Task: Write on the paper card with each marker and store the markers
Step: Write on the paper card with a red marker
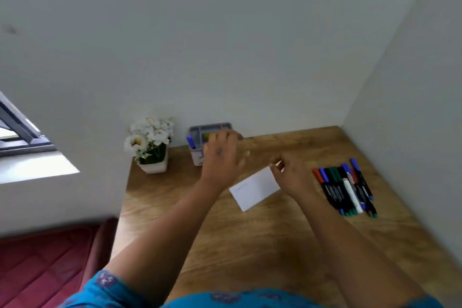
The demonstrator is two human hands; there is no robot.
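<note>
A white paper card [252,189] lies on the wooden desk [250,245], with faint writing near its left end. My right hand [290,175] is at the card's far right corner and pinches it between curled fingers. My left hand [221,155] hovers in front of the grey desk organizer [200,130] with its fingers spread and blurred, holding nothing I can see. A blue marker [191,142] stands in the organizer's left slot, and something yellow-green shows inside. Several markers [347,186] with red, blue, green and black caps lie in a row to the right of the card.
A white pot of white flowers [150,145] stands at the desk's back left corner, next to the organizer. Walls close off the desk at the back and the right. A red mattress [45,262] lies below the desk's left edge, under a window [20,137].
</note>
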